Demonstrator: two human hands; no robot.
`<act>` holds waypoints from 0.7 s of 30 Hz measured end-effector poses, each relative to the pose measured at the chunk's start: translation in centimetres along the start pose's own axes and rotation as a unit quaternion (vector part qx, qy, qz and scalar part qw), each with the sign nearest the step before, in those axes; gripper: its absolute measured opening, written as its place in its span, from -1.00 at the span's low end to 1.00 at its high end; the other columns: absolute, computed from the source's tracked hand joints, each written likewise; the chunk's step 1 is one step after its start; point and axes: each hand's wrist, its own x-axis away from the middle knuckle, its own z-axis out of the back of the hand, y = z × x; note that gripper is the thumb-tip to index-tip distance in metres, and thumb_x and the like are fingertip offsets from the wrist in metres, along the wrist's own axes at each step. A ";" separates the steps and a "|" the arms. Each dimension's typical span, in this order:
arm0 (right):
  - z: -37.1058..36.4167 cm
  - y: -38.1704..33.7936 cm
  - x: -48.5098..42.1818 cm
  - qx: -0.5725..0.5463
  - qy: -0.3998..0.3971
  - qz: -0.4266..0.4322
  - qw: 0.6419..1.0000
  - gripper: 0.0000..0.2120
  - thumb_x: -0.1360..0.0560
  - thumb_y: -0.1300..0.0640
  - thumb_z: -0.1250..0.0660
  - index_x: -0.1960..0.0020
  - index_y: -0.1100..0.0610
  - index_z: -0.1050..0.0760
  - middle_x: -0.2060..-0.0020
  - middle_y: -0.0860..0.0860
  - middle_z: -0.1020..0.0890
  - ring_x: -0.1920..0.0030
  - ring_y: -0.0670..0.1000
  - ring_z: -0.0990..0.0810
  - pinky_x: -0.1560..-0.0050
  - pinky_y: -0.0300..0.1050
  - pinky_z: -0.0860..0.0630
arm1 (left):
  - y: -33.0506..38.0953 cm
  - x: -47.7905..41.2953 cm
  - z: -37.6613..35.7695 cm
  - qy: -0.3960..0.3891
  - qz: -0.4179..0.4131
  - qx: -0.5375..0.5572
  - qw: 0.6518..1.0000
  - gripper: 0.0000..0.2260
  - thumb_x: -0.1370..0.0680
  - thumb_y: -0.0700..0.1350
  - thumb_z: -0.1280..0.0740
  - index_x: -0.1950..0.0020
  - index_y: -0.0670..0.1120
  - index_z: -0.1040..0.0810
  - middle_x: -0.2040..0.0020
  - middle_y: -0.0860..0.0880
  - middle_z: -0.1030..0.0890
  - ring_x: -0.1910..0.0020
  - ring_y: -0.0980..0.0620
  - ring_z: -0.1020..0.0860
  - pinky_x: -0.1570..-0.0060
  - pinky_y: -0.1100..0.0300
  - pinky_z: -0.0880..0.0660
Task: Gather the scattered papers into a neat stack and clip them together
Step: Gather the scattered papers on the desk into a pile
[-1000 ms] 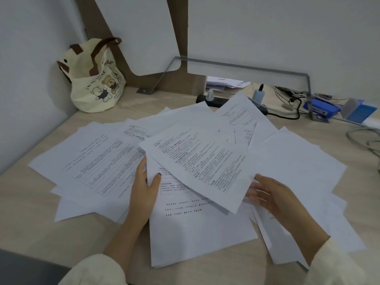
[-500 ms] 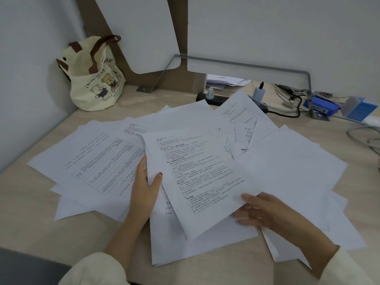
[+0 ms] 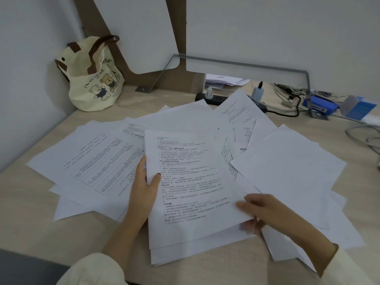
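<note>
Several white printed sheets lie fanned across the wooden desk (image 3: pixel 41 229). A small stack (image 3: pixel 195 194) sits in front of me, its top sheet printed and nearly square to me. My left hand (image 3: pixel 144 188) pinches the stack's left edge, thumb on top. My right hand (image 3: pixel 261 210) grips the top sheet's lower right corner, thumb above and fingers below. Loose sheets spread to the left (image 3: pixel 92 159) and blank ones to the right (image 3: pixel 292 167). No clip shows in view.
A cream bear-print tote bag (image 3: pixel 92 83) stands in the back left corner. A black power strip (image 3: pixel 213 97), cables (image 3: pixel 287 103), a blue stapler (image 3: pixel 320 105) and a blue box (image 3: pixel 359 108) line the back right under a metal bracket (image 3: pixel 246 64).
My right hand has swung the top printed sheet round and pulled it down toward me, onto the stack held by my left hand. My left hand stayed at the stack's left edge.
</note>
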 end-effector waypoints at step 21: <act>3.2 4.8 -2.1 0.391 0.324 0.116 0.854 -0.65 -0.46 0.37 -0.29 -0.22 0.19 -0.50 0.01 0.14 -0.66 0.11 0.20 -0.64 0.14 0.04 -0.55 | -0.3 0.0 0.1 -0.007 -0.001 -0.020 1.000 -0.46 -0.58 -0.21 -0.20 -0.50 0.07 -0.11 -0.38 0.00 -0.43 -0.31 0.00 -0.44 -0.32 -0.07 -0.38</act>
